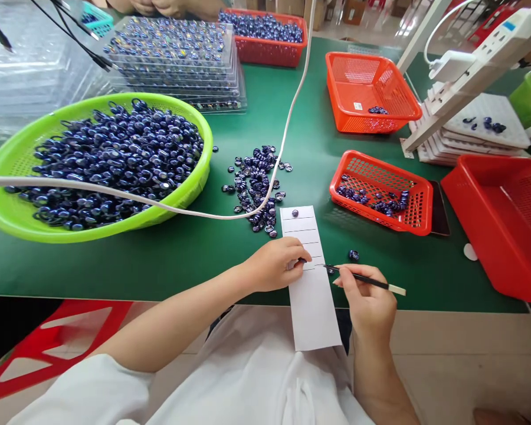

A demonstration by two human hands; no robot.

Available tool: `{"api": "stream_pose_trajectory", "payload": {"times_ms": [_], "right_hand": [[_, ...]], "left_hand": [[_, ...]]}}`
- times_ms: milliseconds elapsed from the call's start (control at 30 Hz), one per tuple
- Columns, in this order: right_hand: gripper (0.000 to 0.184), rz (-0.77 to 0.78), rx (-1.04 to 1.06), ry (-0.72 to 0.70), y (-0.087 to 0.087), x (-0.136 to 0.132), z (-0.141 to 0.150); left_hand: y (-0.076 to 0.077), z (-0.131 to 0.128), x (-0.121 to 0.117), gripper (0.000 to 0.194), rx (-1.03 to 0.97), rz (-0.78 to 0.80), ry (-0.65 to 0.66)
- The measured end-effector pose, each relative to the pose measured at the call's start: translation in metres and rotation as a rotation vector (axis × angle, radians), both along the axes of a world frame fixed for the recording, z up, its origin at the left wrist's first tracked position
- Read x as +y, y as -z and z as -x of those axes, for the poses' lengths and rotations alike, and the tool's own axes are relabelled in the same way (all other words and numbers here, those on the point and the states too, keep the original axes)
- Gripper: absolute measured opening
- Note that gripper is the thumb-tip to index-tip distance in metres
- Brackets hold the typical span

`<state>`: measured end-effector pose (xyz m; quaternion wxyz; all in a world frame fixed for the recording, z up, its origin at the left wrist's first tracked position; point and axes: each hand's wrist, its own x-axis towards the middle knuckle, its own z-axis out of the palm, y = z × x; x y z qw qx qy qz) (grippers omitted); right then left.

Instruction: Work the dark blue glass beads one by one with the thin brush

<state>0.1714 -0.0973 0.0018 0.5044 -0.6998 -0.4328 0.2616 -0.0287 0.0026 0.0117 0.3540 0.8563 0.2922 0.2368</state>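
A white paper strip (315, 307) with several black cross lines lies on the green table and hangs over its front edge. My left hand (278, 264) rests on the strip's left side, fingers pinched on a small dark piece, mostly hidden. My right hand (371, 298) grips a thin black pen (367, 278) with a white end, its tip at a line on the strip's right side. One glossy dark-blue piece (295, 213) sits at the strip's top. Another dark-blue piece (353, 255) lies beyond my right hand. A loose pile of such pieces (259, 177) spreads behind the strip.
At left stands a green basket (206, 147) heaped with ring-like blue pieces; clear stacked trays (243, 97) are behind it. A white cable (190, 211) crosses above the table. Red baskets (425, 200) and a power strip (491, 53) are at right. Another person's hands (168, 7) show at the back.
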Motion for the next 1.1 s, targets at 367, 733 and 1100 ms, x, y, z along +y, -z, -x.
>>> {"api": "stream_pose_trajectory", "payload": {"times_ms": [367,733,1100], "right_hand": [[0.019,0.14,0.043,-0.086,-0.0007,0.0042,-0.0024],[0.02,0.112,0.093,-0.075,-0.005,0.0063,-0.0029],[0.018,0.137,0.068,-0.083,-0.0046,0.0069,-0.0027]], "left_hand": [[-0.0013,0.0054,0.0012,0.028,0.231,-0.28,0.196],[0.0002,0.0035,-0.0007,0.025,0.268,-0.331,0.201],[0.0,0.0024,-0.0004,0.025,0.259,-0.328,0.186]]}}
